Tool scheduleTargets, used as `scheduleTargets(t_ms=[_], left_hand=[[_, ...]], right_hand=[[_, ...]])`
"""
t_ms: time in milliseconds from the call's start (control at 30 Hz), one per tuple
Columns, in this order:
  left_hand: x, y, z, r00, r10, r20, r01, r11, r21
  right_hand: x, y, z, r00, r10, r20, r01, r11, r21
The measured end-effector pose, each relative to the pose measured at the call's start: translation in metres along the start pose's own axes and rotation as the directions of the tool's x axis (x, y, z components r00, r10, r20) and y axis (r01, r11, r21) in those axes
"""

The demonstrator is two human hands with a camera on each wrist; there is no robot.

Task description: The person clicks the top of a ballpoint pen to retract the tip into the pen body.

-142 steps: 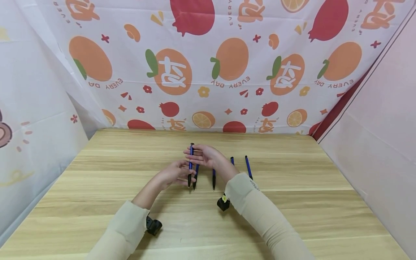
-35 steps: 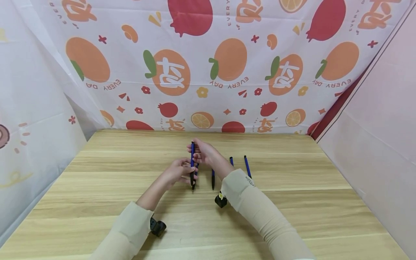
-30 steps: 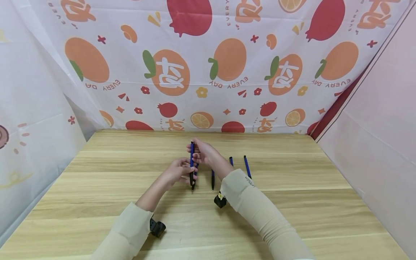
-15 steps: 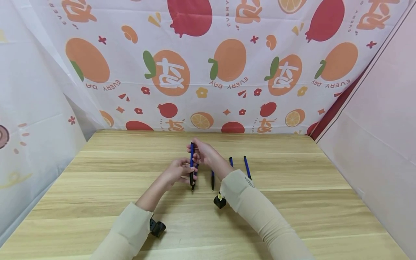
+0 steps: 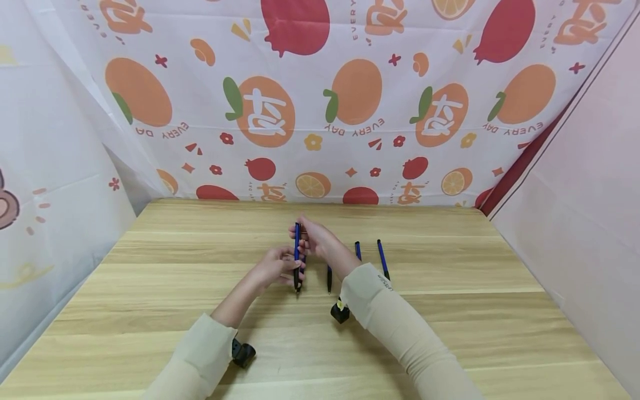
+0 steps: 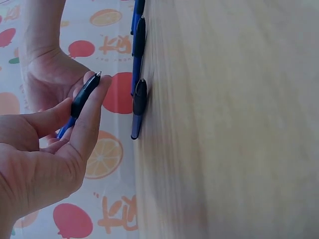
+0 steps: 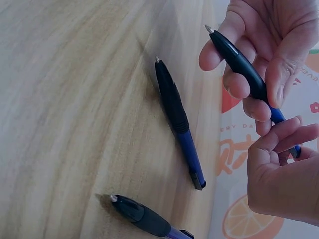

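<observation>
A blue ballpoint pen [image 5: 297, 244] with a black grip and metal tip is held by both hands above the table. My left hand [image 5: 272, 268] pinches its black grip between thumb and fingers, tip toward me, as the left wrist view shows. My right hand [image 5: 317, 239] has its fingers curled at the blue far end; in the right wrist view that hand [image 7: 284, 177] partly hides the pen's end. Just below the held pen, a similar pen [image 7: 174, 107] lies on the table, mostly covered by the hands in the head view.
More blue-and-black pens lie in a spaced row to the right: one pen [image 5: 329, 278] beside the right wrist, another [image 5: 358, 251] partly behind the forearm, and a third pen [image 5: 383, 258] farthest right. The wooden table [image 5: 150, 289] ends at a fruit-print cloth [image 5: 320, 111].
Over the longer span, the right hand's fingers have curled in at the pen's far end. The held pen has shifted slightly right and, in the last half second, slightly toward me with both hands.
</observation>
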State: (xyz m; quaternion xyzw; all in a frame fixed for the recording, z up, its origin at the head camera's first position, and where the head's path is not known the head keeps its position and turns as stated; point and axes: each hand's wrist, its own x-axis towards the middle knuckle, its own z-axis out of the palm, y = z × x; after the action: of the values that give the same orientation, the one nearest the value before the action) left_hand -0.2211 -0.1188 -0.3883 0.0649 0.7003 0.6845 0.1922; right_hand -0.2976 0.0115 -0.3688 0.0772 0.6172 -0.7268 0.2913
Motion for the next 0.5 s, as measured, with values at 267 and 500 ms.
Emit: scheduleTargets(t_ms=[267, 500], left_hand=[[0.0011, -0.0019, 0.0, 1.0, 0.001, 0.013, -0.001, 1.0, -0.012], [0.0019, -0.0027, -0.0012, 1.0, 0.002, 0.024, -0.002, 1.0, -0.006]], right_hand=[[-0.0021, -0.0007, -0.0014, 1.0, 0.01, 0.008, -0.01, 1.0, 0.007], [-0.0002, -0.001, -0.0017, 1.0, 0.028, 0.01, -0.028, 0.999, 0.024]])
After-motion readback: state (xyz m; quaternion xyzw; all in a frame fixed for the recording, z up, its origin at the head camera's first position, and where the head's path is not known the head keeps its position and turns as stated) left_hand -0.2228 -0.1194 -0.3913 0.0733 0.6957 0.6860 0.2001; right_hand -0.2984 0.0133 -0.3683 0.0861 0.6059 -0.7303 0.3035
